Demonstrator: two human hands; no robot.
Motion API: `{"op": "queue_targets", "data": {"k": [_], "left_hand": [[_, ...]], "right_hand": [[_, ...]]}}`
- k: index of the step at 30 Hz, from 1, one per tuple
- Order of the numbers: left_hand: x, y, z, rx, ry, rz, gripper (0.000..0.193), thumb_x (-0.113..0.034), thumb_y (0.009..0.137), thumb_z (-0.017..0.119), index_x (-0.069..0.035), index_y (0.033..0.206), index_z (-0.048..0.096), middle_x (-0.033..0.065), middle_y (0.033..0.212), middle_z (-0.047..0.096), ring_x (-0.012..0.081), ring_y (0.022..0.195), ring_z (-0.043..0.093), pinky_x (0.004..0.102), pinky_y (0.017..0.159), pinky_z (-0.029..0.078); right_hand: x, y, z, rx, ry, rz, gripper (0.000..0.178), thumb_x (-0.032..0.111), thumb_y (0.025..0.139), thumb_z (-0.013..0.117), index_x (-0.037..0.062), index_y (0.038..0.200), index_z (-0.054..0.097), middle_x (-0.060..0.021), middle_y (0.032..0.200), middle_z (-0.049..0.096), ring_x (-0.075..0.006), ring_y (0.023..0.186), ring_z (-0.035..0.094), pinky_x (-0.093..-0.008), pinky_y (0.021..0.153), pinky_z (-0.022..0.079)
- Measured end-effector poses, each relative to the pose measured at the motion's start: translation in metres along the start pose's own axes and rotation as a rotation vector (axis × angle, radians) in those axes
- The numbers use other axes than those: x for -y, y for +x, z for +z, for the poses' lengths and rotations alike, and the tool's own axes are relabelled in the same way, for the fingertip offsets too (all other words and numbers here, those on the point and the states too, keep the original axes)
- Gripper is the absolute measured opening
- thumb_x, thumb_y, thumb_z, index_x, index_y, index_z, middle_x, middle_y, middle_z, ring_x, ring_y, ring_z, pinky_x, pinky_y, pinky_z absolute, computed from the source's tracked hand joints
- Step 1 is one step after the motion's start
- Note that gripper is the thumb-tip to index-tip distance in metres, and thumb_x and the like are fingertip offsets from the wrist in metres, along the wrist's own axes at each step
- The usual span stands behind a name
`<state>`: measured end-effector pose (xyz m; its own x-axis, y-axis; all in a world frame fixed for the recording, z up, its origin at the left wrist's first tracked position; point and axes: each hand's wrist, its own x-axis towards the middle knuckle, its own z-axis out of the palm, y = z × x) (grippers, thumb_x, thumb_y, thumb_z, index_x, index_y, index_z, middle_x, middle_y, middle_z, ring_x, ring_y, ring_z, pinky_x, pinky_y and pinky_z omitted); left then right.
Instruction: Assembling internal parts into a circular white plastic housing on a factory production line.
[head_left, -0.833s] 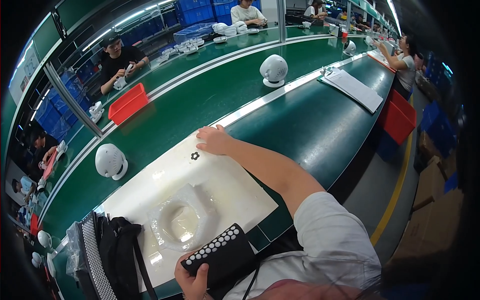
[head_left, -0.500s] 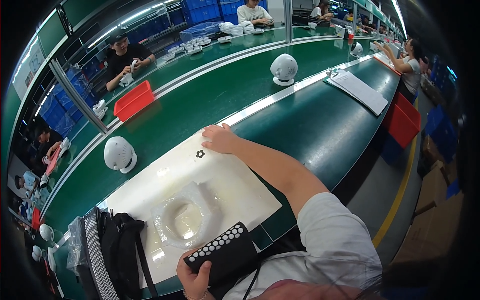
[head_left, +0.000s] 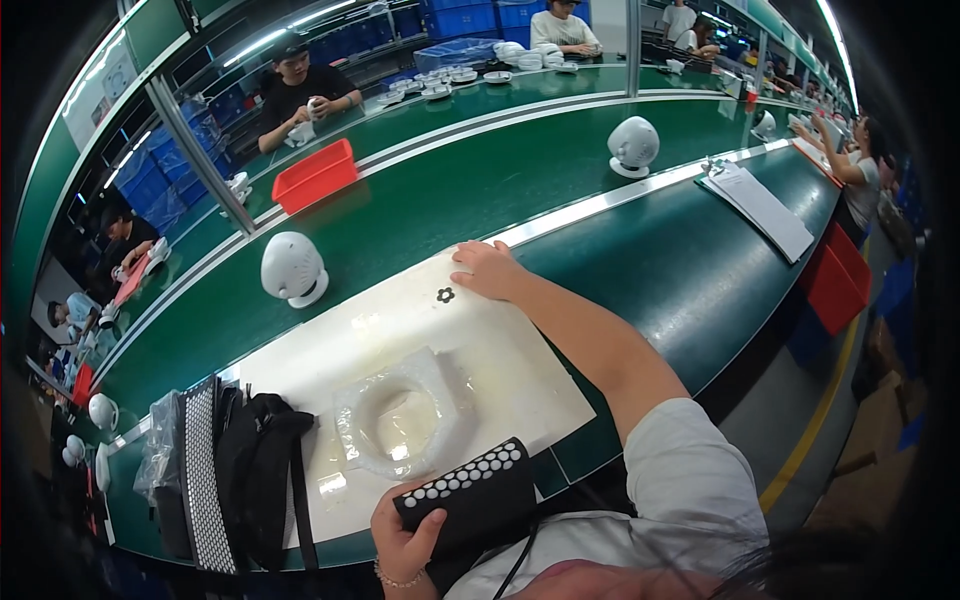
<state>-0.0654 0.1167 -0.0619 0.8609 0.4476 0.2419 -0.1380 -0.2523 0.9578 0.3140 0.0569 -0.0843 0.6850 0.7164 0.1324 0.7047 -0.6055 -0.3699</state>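
Observation:
My left hand [head_left: 405,535] grips the end of a black block with rows of white round dots [head_left: 470,480] close to my body, the thumb on its near side. My right arm reaches forward, and my right hand [head_left: 487,270] lies open on the far edge of a white board [head_left: 330,350], fingers stretched out. A small dark flower mark [head_left: 446,295] shows on the board just below that hand. Between my hands lies a white foam ring [head_left: 360,440] wrapped in clear plastic. Past the board stands a white rounded device on a foot [head_left: 292,268].
A black bag [head_left: 255,470] and a white-dotted strip [head_left: 205,480] lie left of the board. Another white device [head_left: 633,145] stands on the green belt [head_left: 450,170]. A clipboard with papers [head_left: 755,205] lies at right. A red tray [head_left: 315,175] and co-workers are across the belt.
My view has shifted, so the scene sits further right in the picture. Both hands keep their places, the left still on the dotted block, the right still on the board.

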Motion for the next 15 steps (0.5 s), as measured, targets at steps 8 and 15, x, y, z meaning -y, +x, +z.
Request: {"op": "queue_targets", "data": {"k": [8,15], "left_hand": [[0.0055,0.0005,-0.0031,0.008,-0.052,-0.021,0.031,-0.008,0.068,0.069,0.004,0.093,0.056,0.0116,0.09,0.061,0.0182,0.083,0.058,0.0269,0.075,0.045],[0.0063,0.0015,-0.0038,0.012,-0.022,-0.008,0.032,-0.009,0.067,0.069,0.004,0.093,0.056,0.0121,0.091,0.061,0.0187,0.083,0.058,0.0271,0.075,0.045]], "right_hand": [[0.0017,-0.0014,0.0002,-0.014,0.001,0.001,0.043,0.038,0.085,0.045,0.0109,0.117,0.049,-0.0091,0.132,0.037,-0.0197,0.125,0.028,-0.0414,0.101,0.017],[-0.0018,0.0024,0.007,-0.021,-0.036,-0.007,0.045,0.04,0.084,0.043,0.0123,0.119,0.048,-0.0066,0.132,0.038,-0.0182,0.124,0.03,-0.0428,0.099,0.02]]}}
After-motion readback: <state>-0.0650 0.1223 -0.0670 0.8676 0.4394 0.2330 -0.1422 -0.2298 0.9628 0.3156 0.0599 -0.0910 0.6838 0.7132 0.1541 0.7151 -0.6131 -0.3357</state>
